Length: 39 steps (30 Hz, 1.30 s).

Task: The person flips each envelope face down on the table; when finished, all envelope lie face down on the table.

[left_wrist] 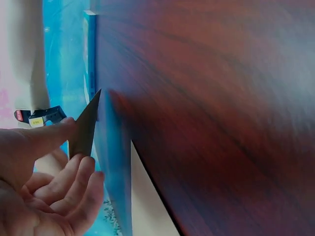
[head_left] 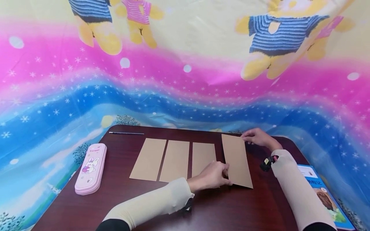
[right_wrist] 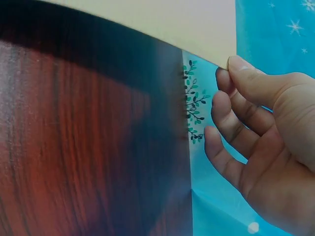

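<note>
Both hands hold a tan paper card (head_left: 237,160) raised off the dark table at a slant. My left hand (head_left: 210,175) pinches its left edge near the lower end, thumb on one side and fingers on the other in the left wrist view. At its upper right corner, the thumb and index finger of my right hand (head_left: 260,138) grip the card, while the other fingers stay loosely bent below. Three similar cards lie in a row to the left: one card (head_left: 148,158), a middle card (head_left: 174,160), and a third card (head_left: 203,157) partly hidden by my left hand.
A pink pencil case (head_left: 91,168) with a rabbit picture lies at the table's left side. Behind it, a thin pencil (head_left: 126,133) rests near the far edge. A blue book (head_left: 323,189) sits at the right edge, partly behind my right sleeve. A patterned curtain (head_left: 185,86) hangs behind the table (head_left: 115,205).
</note>
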Each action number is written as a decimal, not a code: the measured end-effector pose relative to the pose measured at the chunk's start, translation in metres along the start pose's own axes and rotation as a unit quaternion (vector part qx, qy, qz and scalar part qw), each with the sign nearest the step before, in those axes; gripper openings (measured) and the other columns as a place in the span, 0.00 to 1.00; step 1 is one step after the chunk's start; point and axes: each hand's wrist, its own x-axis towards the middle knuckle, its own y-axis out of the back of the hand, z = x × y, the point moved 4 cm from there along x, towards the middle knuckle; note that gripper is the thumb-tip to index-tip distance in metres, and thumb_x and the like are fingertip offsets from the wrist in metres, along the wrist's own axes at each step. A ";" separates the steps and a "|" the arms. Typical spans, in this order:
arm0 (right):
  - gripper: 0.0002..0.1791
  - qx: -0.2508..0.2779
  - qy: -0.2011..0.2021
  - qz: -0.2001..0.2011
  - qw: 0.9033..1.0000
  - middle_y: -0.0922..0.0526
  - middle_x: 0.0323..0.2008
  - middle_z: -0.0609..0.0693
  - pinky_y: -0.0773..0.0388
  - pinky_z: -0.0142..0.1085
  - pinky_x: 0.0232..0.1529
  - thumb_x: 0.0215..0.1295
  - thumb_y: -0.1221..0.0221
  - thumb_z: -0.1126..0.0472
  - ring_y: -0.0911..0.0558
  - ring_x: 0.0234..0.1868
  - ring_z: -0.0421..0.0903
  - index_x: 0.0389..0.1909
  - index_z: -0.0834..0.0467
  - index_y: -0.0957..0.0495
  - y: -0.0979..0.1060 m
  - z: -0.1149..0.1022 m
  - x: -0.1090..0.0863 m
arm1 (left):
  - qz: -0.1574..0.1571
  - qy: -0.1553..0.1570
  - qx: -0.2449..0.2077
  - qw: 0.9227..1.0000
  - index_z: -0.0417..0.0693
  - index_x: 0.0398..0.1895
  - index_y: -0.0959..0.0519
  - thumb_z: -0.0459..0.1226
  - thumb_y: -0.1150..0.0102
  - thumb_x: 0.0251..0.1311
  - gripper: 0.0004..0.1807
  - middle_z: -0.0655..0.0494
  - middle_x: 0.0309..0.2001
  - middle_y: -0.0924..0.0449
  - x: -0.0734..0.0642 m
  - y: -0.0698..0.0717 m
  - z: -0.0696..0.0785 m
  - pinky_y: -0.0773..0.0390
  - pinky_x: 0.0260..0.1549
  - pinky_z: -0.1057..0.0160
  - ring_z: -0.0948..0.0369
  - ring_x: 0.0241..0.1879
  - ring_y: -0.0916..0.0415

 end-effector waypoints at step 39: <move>0.14 -0.077 -0.013 -0.024 0.997 0.17 0.40 0.55 0.22 0.45 0.45 0.73 0.38 0.57 0.21 0.39 0.47 0.50 0.63 0.19 -0.040 0.012 0.004 | -0.120 0.082 0.202 0.969 0.56 0.21 0.24 0.49 0.23 0.53 0.18 0.65 0.24 0.22 0.010 -0.023 0.004 0.28 0.24 0.67 0.67 0.25 0.28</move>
